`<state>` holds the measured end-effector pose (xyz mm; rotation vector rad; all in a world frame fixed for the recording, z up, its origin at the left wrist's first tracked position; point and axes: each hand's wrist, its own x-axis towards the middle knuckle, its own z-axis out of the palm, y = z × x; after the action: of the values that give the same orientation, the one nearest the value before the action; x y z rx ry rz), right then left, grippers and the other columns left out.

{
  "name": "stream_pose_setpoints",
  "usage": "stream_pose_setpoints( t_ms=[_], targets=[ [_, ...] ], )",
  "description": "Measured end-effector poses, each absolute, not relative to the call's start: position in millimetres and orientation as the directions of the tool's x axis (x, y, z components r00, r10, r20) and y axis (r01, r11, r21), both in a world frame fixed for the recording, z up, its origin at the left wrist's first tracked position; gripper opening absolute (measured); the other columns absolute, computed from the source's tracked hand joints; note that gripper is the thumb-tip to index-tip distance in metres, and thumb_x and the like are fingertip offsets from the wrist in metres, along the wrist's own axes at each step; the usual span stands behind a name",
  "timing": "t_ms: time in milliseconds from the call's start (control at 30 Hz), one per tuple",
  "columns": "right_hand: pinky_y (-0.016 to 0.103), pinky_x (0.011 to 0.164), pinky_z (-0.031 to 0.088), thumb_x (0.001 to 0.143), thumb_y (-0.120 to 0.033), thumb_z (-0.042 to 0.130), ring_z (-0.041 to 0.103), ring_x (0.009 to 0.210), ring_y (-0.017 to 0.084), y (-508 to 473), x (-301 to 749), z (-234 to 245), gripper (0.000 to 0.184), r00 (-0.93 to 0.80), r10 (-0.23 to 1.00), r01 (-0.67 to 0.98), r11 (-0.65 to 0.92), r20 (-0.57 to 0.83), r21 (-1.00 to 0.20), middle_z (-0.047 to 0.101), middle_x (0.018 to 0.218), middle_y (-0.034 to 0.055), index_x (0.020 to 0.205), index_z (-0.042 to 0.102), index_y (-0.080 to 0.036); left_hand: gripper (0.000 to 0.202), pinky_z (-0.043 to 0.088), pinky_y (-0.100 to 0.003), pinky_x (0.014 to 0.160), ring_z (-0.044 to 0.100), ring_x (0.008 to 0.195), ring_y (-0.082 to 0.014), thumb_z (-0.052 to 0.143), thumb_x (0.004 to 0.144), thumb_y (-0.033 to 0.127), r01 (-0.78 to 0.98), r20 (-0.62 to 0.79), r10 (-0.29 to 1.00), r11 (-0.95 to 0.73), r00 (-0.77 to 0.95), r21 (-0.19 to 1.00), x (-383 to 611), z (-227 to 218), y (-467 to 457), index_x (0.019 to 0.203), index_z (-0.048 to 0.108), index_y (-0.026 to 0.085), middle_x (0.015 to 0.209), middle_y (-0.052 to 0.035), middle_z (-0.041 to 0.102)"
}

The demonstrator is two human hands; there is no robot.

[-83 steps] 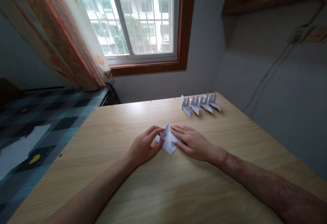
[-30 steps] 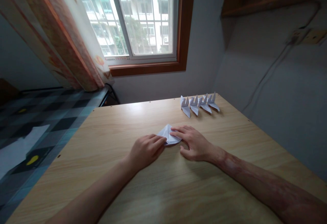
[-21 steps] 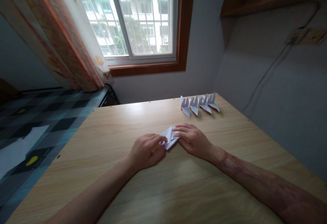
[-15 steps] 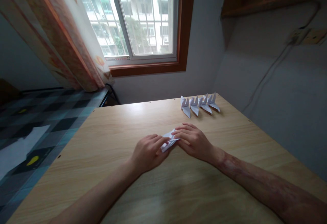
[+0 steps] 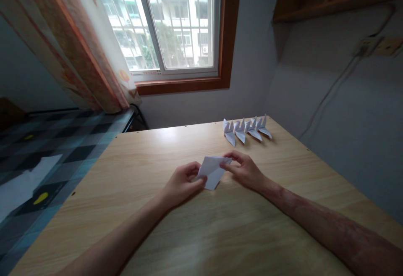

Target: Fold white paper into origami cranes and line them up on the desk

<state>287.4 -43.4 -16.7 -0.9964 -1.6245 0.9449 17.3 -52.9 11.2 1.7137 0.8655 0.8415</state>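
Between my two hands is a folded piece of white paper (image 5: 213,172), tilted with a flat, roughly diamond-shaped face toward me. My left hand (image 5: 186,183) pinches its left corner, thumb in front and fingers behind. At the upper right corner, my right hand (image 5: 244,169) grips the paper between thumb and fingers. Beyond my right hand, several white origami cranes (image 5: 247,131) stand in a row near the far right part of the table.
The light wooden table (image 5: 151,234) spreads under my forearms. On the left, white paper sheets (image 5: 28,183) lie on a checked bedspread (image 5: 63,135). A window (image 5: 185,24) and a curtain (image 5: 82,49) are behind the table. A cable (image 5: 327,91) hangs along the right wall.
The folded paper has turned from lying low under my fingers to showing a broad flat face. My hands have moved slightly apart, now pinching its opposite corners. The cranes have stayed in place.
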Motion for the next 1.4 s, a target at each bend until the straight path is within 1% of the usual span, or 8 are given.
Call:
stream_pose_setpoints(
  t_ms=[333, 500, 733, 867, 1000, 1133, 1267, 1400],
  targets=[
    [0.03, 0.072, 0.053, 0.093, -0.052, 0.086, 0.067, 0.078, 0.018, -42.6, 287.1, -21.1, 0.033, -0.231, 0.951, -0.086, 0.189, 0.204, -0.978, 0.074, 0.091, 0.0016, 0.101, 0.074, -0.023, 0.042, 0.06, -0.036, 0.092, 0.074, 0.104, -0.0278, 0.081, 0.095, 0.051, 0.143, 0.044, 0.824, -0.15, 0.564, 0.978, 20.1, 13.7, -54.7, 0.117, 0.08, 0.015, 0.109, -0.0097, 0.08],
    [0.028, 0.072, 0.054, 0.089, -0.05, 0.091, 0.067, 0.079, 0.017, -45.4, 286.7, -17.3, 0.035, -0.285, 0.94, -0.082, 0.174, 0.19, -0.981, 0.074, 0.09, 0.001, 0.101, 0.075, -0.021, 0.035, 0.058, -0.03, 0.082, 0.071, 0.095, -0.0234, 0.074, 0.101, 0.048, 0.159, 0.114, 0.739, -0.289, 0.664, 0.944, 20.9, 18.6, -54.0, 0.101, 0.085, 0.014, 0.109, -0.0115, 0.078],
    [0.041, 0.1, 0.061, 0.091, -0.05, 0.088, 0.075, 0.11, 0.028, -46.8, 287.0, -13.1, 0.039, -0.417, 0.886, -0.022, 0.211, 0.201, -0.977, 0.083, 0.112, 0.0074, 0.114, 0.082, -0.019, 0.037, 0.059, -0.039, 0.101, 0.072, 0.112, -0.0298, 0.071, 0.103, 0.05, 0.168, 0.207, 0.799, -0.358, 0.565, 0.919, 22.1, 27.1, -54.7, 0.105, 0.086, 0.017, 0.118, -0.0127, 0.079],
    [0.042, 0.094, 0.064, 0.095, -0.057, 0.081, 0.077, 0.105, 0.029, -46.1, 285.7, -12.8, 0.046, -0.395, 0.903, -0.051, 0.162, 0.169, -0.985, 0.083, 0.111, 0.0086, 0.12, 0.081, -0.018, 0.045, 0.059, -0.037, 0.095, 0.072, 0.098, -0.0261, 0.057, 0.11, 0.051, 0.25, 0.176, 0.751, -0.416, 0.636, 0.874, 22.0, 29.3, -53.7, 0.093, 0.084, 0.019, 0.1, -0.008, 0.08],
    [0.038, 0.085, 0.064, 0.098, -0.058, 0.077, 0.077, 0.1, 0.029, -44.2, 285.0, -14.4, 0.045, -0.378, 0.911, 0.035, 0.194, 0.166, -0.98, 0.083, 0.106, 0.0077, 0.117, 0.081, -0.018, 0.037, 0.058, -0.033, 0.085, 0.07, 0.091, -0.0236, 0.058, 0.109, 0.047, 0.317, 0.179, 0.788, -0.429, 0.589, 0.846, 20.4, 20.8, -52.4, 0.101, 0.08, 0.018, 0.097, -0.0074, 0.078],
    [0.034, 0.082, 0.057, 0.1, -0.042, 0.077, 0.072, 0.092, 0.024, -42.5, 286.5, -14.4, 0.03, -0.329, 0.899, 0.335, 0.399, 0.291, -0.854, 0.081, 0.104, 0.0064, 0.12, 0.082, -0.02, 0.024, 0.051, -0.029, 0.066, 0.063, 0.073, -0.0191, 0.068, 0.101, 0.039, 0.511, 0.207, 0.879, -0.426, 0.43, 0.746, 17.4, 7.6, -50.8, 0.109, 0.074, 0.017, 0.086, -0.0034, 0.071],
    [0.035, 0.083, 0.052, 0.093, -0.034, 0.086, 0.065, 0.079, 0.02, -41.2, 289.3, -15.2, 0.039, -0.281, 0.888, 0.536, 0.46, 0.363, -0.708, 0.077, 0.093, 0.0024, 0.129, 0.077, -0.021, 0.034, 0.061, -0.042, 0.09, 0.07, 0.098, -0.026, 0.076, 0.093, 0.03, 0.63, 0.43, 0.808, -0.586, 0.403, 0.51, 15.6, 2.4, -49.0, 0.125, 0.07, 0.02, 0.118, -0.0109, 0.073],
    [0.034, 0.083, 0.052, 0.09, -0.033, 0.09, 0.064, 0.081, 0.019, -39.9, 290.3, -20.1, 0.052, -0.273, 0.885, 0.542, 0.465, 0.377, -0.7, 0.076, 0.099, 0.0018, 0.138, 0.07, -0.023, 0.036, 0.052, -0.049, 0.12, 0.063, 0.141, -0.0288, 0.054, 0.109, 0.022, 0.485, 0.4, 0.596, -0.801, 0.696, 0.351, 16.8, 6.3, -49.8, 0.141, 0.068, 0.027, 0.151, -0.0119, 0.067]
  ],
)
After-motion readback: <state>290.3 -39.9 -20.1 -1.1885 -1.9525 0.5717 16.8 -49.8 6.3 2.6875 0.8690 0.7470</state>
